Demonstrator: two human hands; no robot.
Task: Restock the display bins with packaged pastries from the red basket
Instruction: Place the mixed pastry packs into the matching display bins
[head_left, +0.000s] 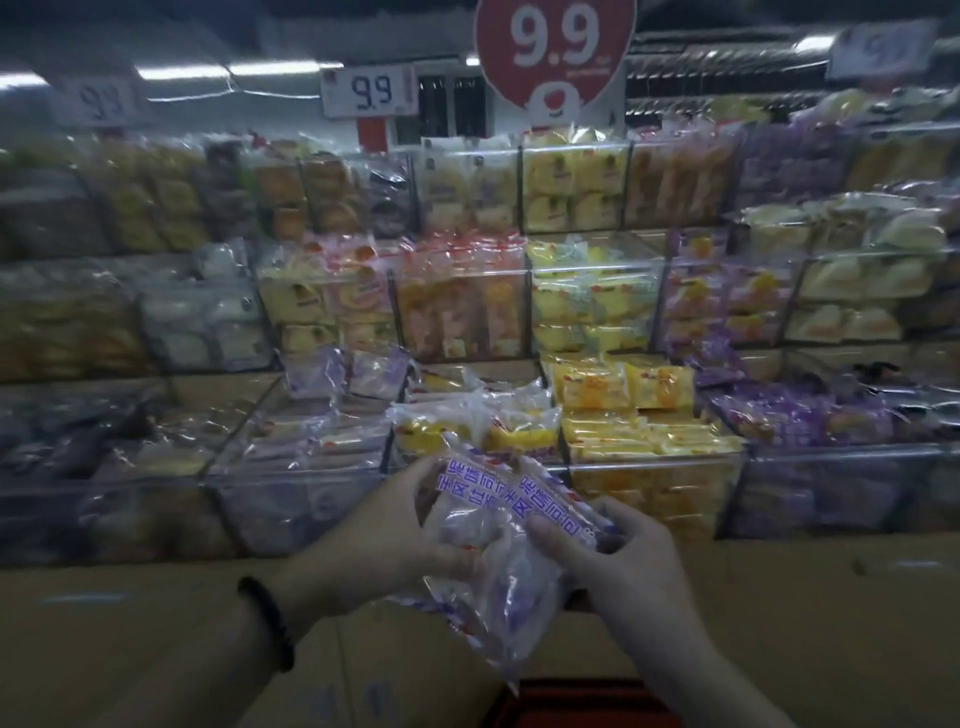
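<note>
A small bunch of clear pastry packets (498, 540) with purple print is held in both hands in front of the display, just above the red basket (571, 701), of which only a strip of rim is seen at the bottom edge of the view. The left hand (384, 540) is closed around the left side of the packets, its fingers (441, 558) curled under them and the thumb laid along the top edge. The right hand (623, 566) is closed on the right side, with the thumb pressed onto the front of the wrapping and the fingers folded behind it. A dark bead bracelet (267, 621) is worn on the left wrist. How many packets are held cannot be told; at least two printed labels are seen side by side.

Beyond the hands, clear plastic display bins (311, 483) are ranged in stepped rows. In the nearest row, yellow packets (649, 436) are stacked in the bin just right of the hands, and purple packets (800, 415) fill the bin further right. More purple-printed packets (343, 371) lie in the bin up and left of the hands. The bins stand behind a brown cardboard front (156, 623). A round red price sign (556, 47) reading 9.9 hangs above the top row.
</note>
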